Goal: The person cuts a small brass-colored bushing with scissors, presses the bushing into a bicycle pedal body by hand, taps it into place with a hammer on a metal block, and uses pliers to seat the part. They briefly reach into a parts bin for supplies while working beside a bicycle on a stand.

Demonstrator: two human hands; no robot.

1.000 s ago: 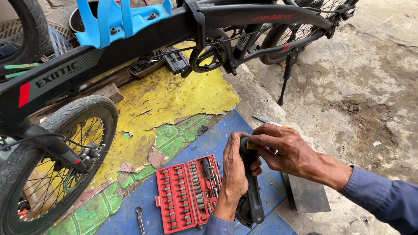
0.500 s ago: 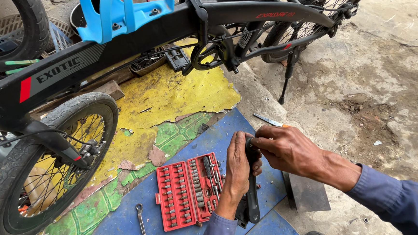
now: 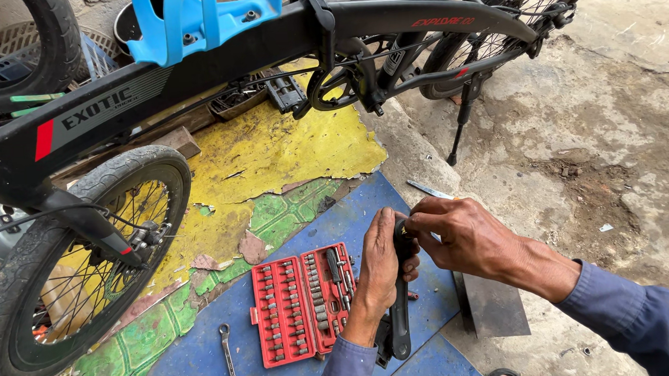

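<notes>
1. My hands work over the blue mat (image 3: 337, 234), between the red socket set (image 3: 299, 302) and bare concrete to the right.
2. My left hand (image 3: 381, 259) hides the top of the crank arm (image 3: 399, 316).
3. The crank arm is black and long, standing upright; my left fingers wrap it, and my right hand (image 3: 461, 238) pinches its top.

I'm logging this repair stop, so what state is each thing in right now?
Black crank arm: upright, gripped by left hand; right hand pinches its top.
Red socket set case: open, flat on the blue mat.
Spanner: lying loose on the mat.
Bicycle: upright, kickstand down.
Blue bottle cage: empty.
</notes>
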